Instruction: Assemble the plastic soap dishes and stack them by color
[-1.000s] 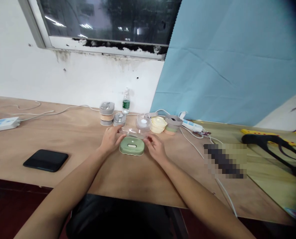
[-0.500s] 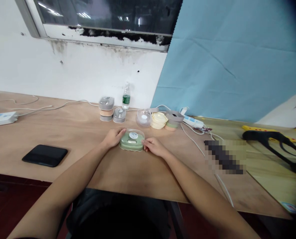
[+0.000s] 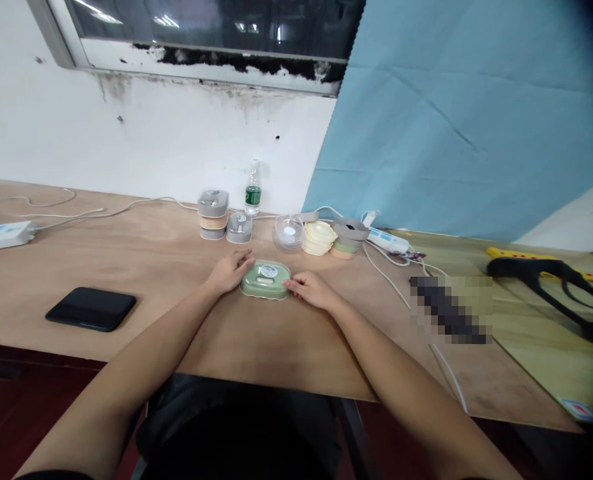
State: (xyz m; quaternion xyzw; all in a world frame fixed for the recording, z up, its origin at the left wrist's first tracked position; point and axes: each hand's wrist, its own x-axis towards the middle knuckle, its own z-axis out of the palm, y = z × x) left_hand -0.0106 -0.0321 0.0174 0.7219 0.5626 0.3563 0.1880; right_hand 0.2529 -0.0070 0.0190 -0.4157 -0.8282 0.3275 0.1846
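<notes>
A green plastic box with a clear lid [image 3: 265, 281] sits flat on the table in front of me, a round white sticker on its top. At its left end is my left hand [image 3: 230, 272], thumb against the lid's corner and the other fingers stretched out just past the far corner. My right hand [image 3: 309, 289] grips the right end, its thumb on the lid's edge and its fingers curled; the fingertips under the thumb are partly hidden.
Behind the box stand stacked boxes [image 3: 213, 212], a small grey box [image 3: 239, 228], a water bottle [image 3: 252, 192], clear lids [image 3: 289, 233], cream-coloured pieces [image 3: 319, 238] and grey rings [image 3: 350, 231]. A black phone-like slab [image 3: 91, 309] lies left; power strips [image 3: 389, 241] and cables run behind.
The clear lid now sits lower on the green box. My left fingers have spread away from its corner, while my right hand keeps its place at the right end.
</notes>
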